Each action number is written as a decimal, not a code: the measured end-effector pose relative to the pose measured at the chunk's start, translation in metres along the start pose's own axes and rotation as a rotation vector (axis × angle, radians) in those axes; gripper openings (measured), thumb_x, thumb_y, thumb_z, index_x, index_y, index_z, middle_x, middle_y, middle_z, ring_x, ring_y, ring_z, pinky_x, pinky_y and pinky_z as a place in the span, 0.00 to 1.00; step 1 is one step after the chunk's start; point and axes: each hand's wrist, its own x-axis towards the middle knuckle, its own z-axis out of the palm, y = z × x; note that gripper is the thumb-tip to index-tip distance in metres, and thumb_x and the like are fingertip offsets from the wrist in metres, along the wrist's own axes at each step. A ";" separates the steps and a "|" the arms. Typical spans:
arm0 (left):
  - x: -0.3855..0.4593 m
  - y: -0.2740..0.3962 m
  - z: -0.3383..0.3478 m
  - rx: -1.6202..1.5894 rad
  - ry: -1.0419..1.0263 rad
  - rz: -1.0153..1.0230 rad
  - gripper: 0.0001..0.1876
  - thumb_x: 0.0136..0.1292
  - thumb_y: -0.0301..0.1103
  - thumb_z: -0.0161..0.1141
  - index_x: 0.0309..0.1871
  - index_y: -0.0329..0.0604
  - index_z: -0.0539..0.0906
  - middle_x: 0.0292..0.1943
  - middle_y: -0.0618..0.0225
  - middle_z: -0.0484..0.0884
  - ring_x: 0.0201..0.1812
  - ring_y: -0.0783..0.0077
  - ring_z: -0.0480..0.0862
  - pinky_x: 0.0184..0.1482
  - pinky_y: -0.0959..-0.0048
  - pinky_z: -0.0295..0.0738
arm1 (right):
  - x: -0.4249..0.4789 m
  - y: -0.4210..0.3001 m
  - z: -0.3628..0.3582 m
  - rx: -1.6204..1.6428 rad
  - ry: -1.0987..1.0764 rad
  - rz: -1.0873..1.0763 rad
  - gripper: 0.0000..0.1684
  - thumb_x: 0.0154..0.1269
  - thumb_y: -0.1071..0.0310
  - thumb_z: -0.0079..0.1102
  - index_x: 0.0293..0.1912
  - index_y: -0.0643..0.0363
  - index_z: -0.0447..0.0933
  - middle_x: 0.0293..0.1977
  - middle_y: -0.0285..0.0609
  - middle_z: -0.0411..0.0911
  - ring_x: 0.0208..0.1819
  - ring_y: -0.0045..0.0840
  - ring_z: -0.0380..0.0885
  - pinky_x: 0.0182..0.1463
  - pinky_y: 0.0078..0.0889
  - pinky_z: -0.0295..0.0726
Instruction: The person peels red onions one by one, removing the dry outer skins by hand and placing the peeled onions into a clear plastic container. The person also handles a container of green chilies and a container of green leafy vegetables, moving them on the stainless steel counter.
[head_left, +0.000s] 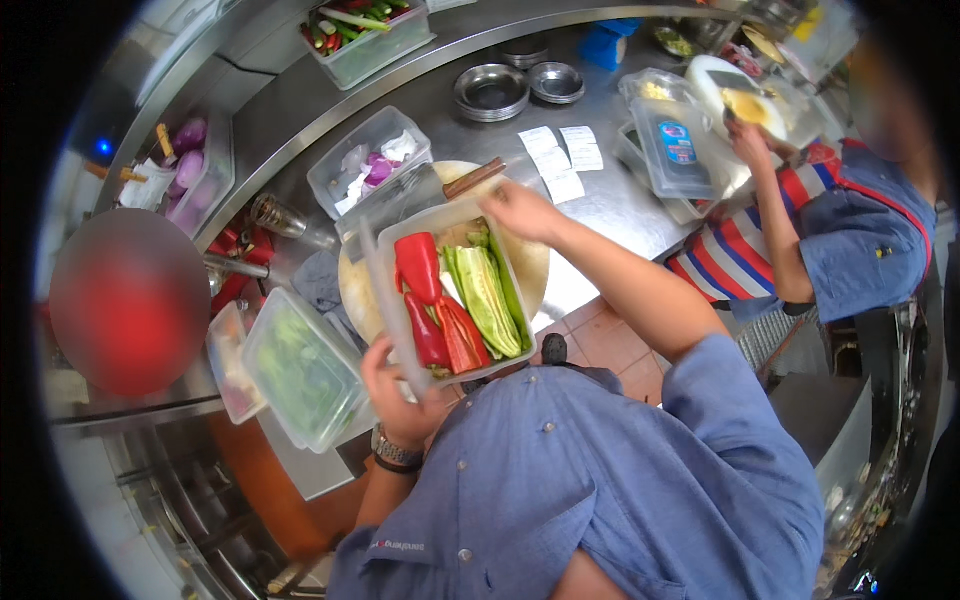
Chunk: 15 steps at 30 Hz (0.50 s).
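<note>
A clear plastic container (532, 341) of red and green peppers is held up over a round chopping board (356, 300). Inside it, red pepper pieces (418, 266) lie on the left and a split green pepper (484, 300) on the right. My left hand (401, 397) grips the container's lower left side, where a translucent lid (394, 315) stands tilted along the edge. At the far right corner is my right hand (517, 214), its fingers curled at the rim; what they hold is partly hidden. Just beyond them, a cleaver (401, 195) with a wooden handle lies on the board.
A tub of onion scraps (322, 176) stands behind the board, and a lidded box of greens (300, 367) to the left. Stacked metal plates (491, 90) and paper slips (551, 161) lie on the steel counter. A co-worker (847, 217) works at a white board (709, 82) at right.
</note>
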 end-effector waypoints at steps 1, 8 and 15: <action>-0.009 -0.006 -0.007 -0.061 0.089 -0.083 0.22 0.61 0.33 0.66 0.53 0.28 0.76 0.61 0.46 0.74 0.66 0.48 0.74 0.67 0.53 0.68 | -0.021 0.024 0.019 -0.072 -0.042 0.080 0.42 0.66 0.38 0.59 0.55 0.73 0.75 0.49 0.64 0.82 0.50 0.45 0.83 0.57 0.39 0.80; -0.085 -0.023 -0.032 -0.260 -0.054 -0.721 0.25 0.67 0.26 0.57 0.67 0.32 0.68 0.61 0.51 0.76 0.60 0.58 0.80 0.64 0.63 0.72 | -0.104 0.046 0.044 0.281 -0.250 0.224 0.14 0.62 0.61 0.64 0.29 0.62 0.76 0.21 0.43 0.78 0.24 0.25 0.78 0.32 0.31 0.77; -0.097 -0.024 -0.018 -0.750 0.048 -0.942 0.30 0.65 0.16 0.52 0.71 0.33 0.60 0.67 0.49 0.75 0.64 0.57 0.79 0.67 0.63 0.73 | -0.101 0.024 0.009 0.316 -0.167 0.137 0.15 0.62 0.64 0.62 0.24 0.57 0.69 0.18 0.35 0.73 0.22 0.20 0.72 0.30 0.28 0.73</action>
